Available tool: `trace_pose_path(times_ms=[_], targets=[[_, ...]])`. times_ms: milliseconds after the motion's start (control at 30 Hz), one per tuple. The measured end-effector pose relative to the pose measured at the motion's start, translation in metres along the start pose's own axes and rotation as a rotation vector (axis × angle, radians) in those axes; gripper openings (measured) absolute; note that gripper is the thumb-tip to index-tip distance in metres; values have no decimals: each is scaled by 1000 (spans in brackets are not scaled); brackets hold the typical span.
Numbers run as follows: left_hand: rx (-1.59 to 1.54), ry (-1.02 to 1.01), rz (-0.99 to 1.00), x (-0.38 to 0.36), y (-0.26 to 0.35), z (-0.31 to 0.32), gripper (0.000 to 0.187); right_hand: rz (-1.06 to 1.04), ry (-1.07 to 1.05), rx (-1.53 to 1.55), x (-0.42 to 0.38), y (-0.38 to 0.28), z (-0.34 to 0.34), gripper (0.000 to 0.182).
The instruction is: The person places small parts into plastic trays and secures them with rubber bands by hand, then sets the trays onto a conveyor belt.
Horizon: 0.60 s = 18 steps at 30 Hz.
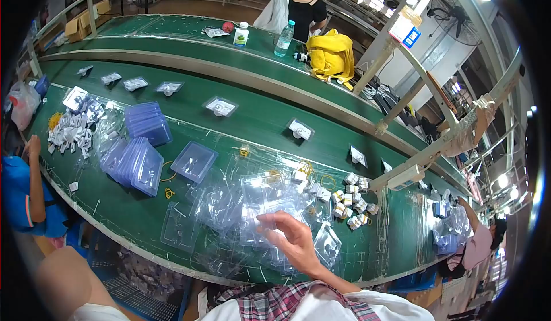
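My right hand (294, 242) is over the middle of the pile of clear plastic blister shells (221, 206), its thumb and forefinger curled in a pinch at the edge of a clear plastic shell (250, 220). Loose shells lie around and under this hand, with a folded one (327, 245) just right of the wrist. My left hand (64, 275) is a blur at the lower left, off the table's front edge, and its fingers are smeared by motion.
Stacked bluish plastic shells (138, 163) stand left of the pile. Small white bundles (353, 200) lie to the right, white pieces (72, 131) far left. Packed items (221, 106) line the green belt behind. Co-workers sit at both sides. A post (402, 169) rises at right.
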<state>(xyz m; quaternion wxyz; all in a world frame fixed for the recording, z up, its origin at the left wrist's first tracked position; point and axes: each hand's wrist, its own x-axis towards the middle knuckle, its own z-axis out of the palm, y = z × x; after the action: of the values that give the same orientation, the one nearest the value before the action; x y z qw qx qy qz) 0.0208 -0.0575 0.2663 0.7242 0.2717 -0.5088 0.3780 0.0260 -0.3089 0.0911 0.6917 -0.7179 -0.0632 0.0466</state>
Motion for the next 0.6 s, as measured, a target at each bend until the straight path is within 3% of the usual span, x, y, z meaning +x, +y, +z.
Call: trace_pose_path(times_ms=[600], targets=[[89,-71,-28,-2,-10,-10,26,21,6,20,-9,-8,-5,33]])
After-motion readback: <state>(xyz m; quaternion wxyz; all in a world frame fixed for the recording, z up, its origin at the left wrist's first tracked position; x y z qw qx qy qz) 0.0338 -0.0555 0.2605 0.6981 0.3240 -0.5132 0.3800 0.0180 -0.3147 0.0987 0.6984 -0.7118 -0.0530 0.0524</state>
